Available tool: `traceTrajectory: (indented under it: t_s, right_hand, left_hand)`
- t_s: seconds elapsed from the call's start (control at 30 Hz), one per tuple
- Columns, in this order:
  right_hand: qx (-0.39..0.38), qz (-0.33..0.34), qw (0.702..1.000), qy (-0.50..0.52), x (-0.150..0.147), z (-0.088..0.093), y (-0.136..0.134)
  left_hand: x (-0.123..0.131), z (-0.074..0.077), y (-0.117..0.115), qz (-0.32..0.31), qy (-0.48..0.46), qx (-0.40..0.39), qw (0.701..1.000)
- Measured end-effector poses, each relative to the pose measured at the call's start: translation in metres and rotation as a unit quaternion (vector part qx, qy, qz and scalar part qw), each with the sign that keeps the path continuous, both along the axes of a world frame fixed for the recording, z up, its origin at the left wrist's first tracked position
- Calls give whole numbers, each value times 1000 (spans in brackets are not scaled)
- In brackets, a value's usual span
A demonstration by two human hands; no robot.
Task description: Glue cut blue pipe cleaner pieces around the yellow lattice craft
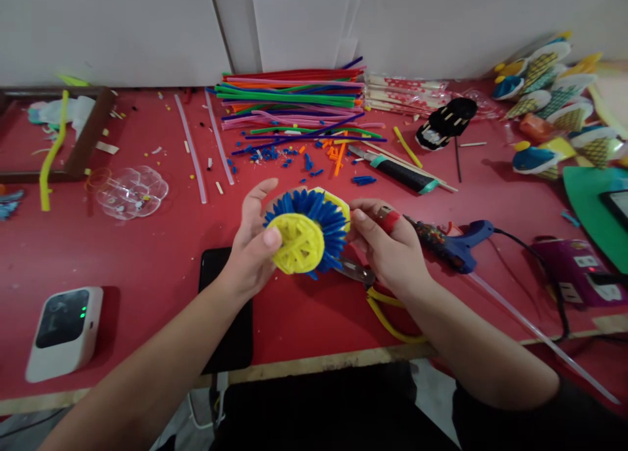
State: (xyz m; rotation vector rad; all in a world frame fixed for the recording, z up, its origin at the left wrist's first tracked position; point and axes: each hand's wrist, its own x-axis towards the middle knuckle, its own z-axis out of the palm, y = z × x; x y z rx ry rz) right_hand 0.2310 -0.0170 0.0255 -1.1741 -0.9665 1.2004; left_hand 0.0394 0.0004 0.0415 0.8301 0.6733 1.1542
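Note:
A flower-like craft piece has a yellow disc (pixel 297 243) in front and a fringe of blue pipe-cleaner tips (pixel 334 241) around it. Behind the fringe shows a yellow-rimmed pale part (pixel 333 201). My left hand (pixel 250 248) grips the disc's left edge with the thumb on its face; the index finger is raised. At the right side of the piece, my right hand (pixel 392 245) is closed in a pinch against the yellow rim, a red band round one finger. Cutters with yellow handles (pixel 387 300) lie beneath my right hand.
Pipe cleaners (pixel 294 97) lie in a pile at the back among blue scraps. A box cutter (pixel 405 175) lies before them. Right of my hand are a blue glue gun (pixel 461 245) and its cord. A black phone-like slab (pixel 228 333) and white device (pixel 69 330) are at left.

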Motion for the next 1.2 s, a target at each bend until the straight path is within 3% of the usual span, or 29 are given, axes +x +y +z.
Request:
traceTrajectory:
  t_s: [0.17,0.37,0.5,0.87,1.2]
  right_hand:
    - [-72,52,996,15,2,0,-3]
    - [-68,8,997,47,-3,7,5]
    - [-84,-1,993,83,-3,9,10]
    - [-123,68,983,121,-1,6,8]
    - [-145,78,976,143,-1,8,8]
  left_hand:
    - [-3,-10,3,-35,20,-37,999]
    - [0,-8,6,-42,6,-51,998]
    - [-1,-7,5,-64,8,-13,998]
    - [6,-5,4,-42,70,35,996]
    - [8,-8,11,-27,28,22,999]
